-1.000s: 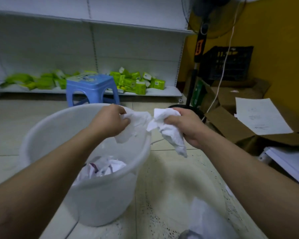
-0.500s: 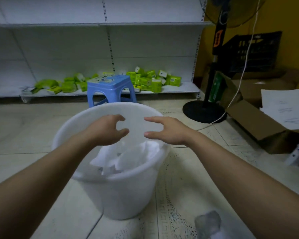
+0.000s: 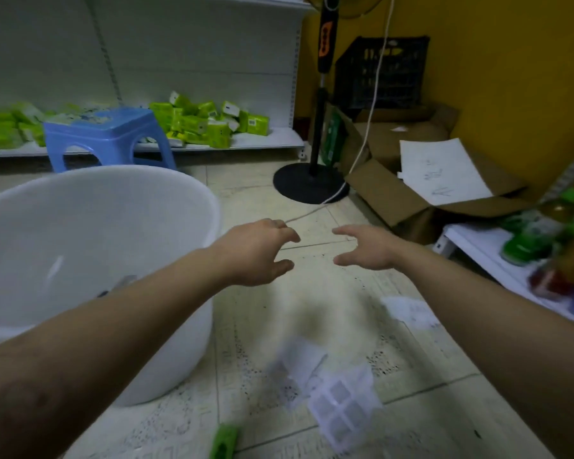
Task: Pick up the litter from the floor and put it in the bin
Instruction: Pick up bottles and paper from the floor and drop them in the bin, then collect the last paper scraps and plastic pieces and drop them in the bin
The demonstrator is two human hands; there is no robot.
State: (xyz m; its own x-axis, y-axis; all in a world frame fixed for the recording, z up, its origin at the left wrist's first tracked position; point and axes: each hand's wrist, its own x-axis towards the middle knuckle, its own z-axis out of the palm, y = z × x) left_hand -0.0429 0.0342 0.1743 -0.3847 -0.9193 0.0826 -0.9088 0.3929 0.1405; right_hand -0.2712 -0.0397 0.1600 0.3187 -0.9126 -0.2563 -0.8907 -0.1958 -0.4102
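The white plastic bin point(image 3: 166, 207) stands on the floor at the left, my left forearm crossing in front of it. My left hand point(image 3: 257, 251) hovers just right of the bin's rim, fingers spread and holding nothing. My right hand point(image 3: 365, 248) is beside it, also spread and bare. Litter lies on the tiles below: a clear gridded wrapper point(image 3: 345, 407), a blurred white paper point(image 3: 299, 362) next to it, another white scrap point(image 3: 410, 311) by my right forearm, and a small green wrapper point(image 3: 224, 442) at the bottom edge.
A blue stool point(image 3: 108, 134) stands behind the bin, before a white shelf point(image 3: 272, 142) with green packs. A fan stand with a black base point(image 3: 309, 182) and a white cord, cardboard boxes point(image 3: 391, 200) with papers, and a low shelf point(image 3: 478, 246) line the right side.
Both hands held white tissues over the bin, then let them drop in. The hands and the view have since swung right, away from the bin and over the littered floor.
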